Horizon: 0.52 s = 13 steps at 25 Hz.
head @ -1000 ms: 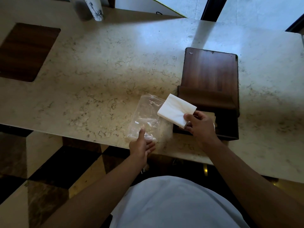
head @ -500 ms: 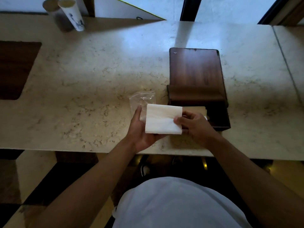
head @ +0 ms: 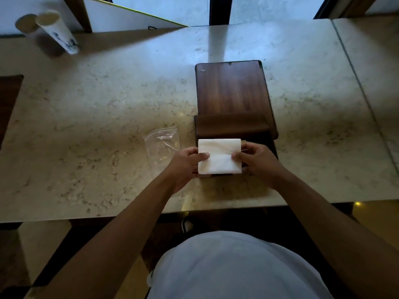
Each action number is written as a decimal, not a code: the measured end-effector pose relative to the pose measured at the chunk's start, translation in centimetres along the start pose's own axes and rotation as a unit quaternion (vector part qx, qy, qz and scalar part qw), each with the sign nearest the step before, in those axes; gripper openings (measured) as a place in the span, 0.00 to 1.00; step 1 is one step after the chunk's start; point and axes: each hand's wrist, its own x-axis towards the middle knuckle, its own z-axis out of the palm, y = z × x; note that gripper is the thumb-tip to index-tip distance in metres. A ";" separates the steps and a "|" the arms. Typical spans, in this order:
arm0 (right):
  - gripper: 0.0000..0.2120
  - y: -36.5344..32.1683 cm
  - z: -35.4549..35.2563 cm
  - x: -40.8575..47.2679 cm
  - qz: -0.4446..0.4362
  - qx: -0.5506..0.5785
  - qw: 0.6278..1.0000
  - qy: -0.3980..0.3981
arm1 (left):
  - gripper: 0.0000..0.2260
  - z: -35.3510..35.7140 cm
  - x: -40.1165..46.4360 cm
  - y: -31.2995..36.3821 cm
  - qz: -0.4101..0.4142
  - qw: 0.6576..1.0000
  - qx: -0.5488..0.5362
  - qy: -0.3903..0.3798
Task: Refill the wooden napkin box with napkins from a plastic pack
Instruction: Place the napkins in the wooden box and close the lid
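A white stack of napkins point(head: 219, 155) is held flat over the near, open end of the dark wooden napkin box point(head: 232, 93). My left hand point(head: 187, 164) grips the stack's left edge and my right hand point(head: 255, 161) grips its right edge, thumbs on top. The box's lid lies flat on the marble counter behind the opening. The napkins and my hands hide most of the opening. A clear plastic pack point(head: 163, 145) lies flat and looks empty on the counter just left of the box.
The marble counter point(head: 108, 117) ends close in front of my hands. A tall paper cup point(head: 57, 32) stands at the far left by a mirror or glass wall. A dark inset panel point(head: 8, 100) sits at the left edge.
My left hand left the plastic pack and took the stack's left edge. The stack turned square and moved right, over the box's open end, now held by both hands.
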 end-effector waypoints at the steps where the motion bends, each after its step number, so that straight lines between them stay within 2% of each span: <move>1: 0.08 0.1 -0.8 0.6 0.002 -0.001 1.000 0.004 | 0.08 0.8 0.6 0.1 0.000 0.999 0.033 0.026; 4: 0.07 0.6 -2.9 2.6 0.008 -0.039 0.999 0.002 | 0.02 3.2 2.3 0.7 0.011 0.988 0.114 0.104; 8: 0.11 1.4 -3.9 4.5 0.014 -0.109 0.994 0.014 | 0.02 4.9 3.7 1.0 0.017 0.958 0.218 0.184; 13: 0.06 2.7 -4.8 5.8 0.030 -0.204 0.978 0.026 | 0.07 5.9 5.2 0.3 0.042 0.888 0.400 0.221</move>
